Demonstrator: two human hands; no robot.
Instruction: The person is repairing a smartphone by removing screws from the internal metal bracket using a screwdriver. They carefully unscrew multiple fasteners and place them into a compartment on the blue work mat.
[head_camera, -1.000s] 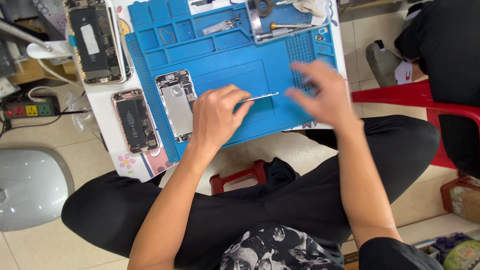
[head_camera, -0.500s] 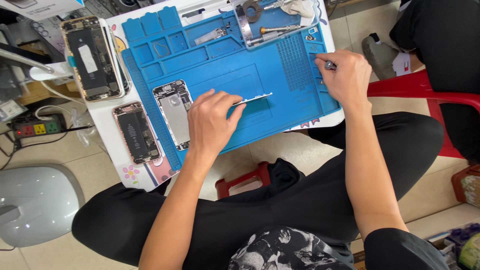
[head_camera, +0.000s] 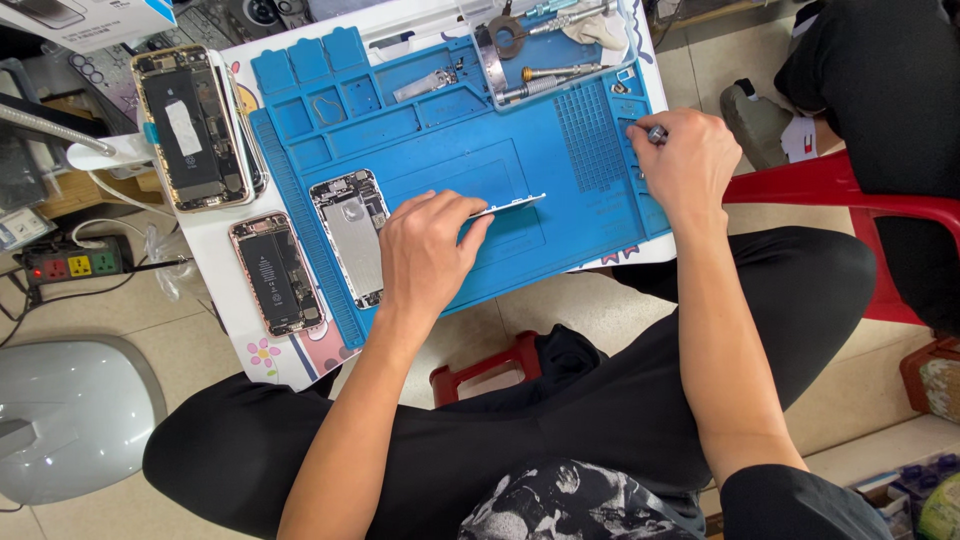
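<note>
A small white tabletop (head_camera: 225, 265) is seen from above, covered mostly by a blue repair mat (head_camera: 560, 215) with moulded compartments along its far edge. At the tabletop's far left corner, an opened phone with a dark battery (head_camera: 190, 128) is laid face up. Nearer the left front corner, a smaller opened phone with a rose-coloured frame (head_camera: 275, 272) is laid just off the mat's left edge. On the mat's left part, a phone housing with a silver plate (head_camera: 352, 235) is laid flat.

Just to the right of that housing, the left hand (head_camera: 425, 255) is rested on the mat, palm down. Its fingers (head_camera: 475, 232) are pinched narrowly on one end of a thin silver metal strip (head_camera: 512, 205), which is held low over the mat's middle and points right.

Along the mat's far edge, a clear tray of screwdrivers (head_camera: 545, 60) is set.

At the mat's right edge, the right hand (head_camera: 690, 165) is curled closed, its fingers (head_camera: 660, 150) gripped around a small metal-tipped tool (head_camera: 655, 131); only the tip is shown.

Beyond the tabletop's right edge, a red plastic stool (head_camera: 850, 200) is seen.
</note>
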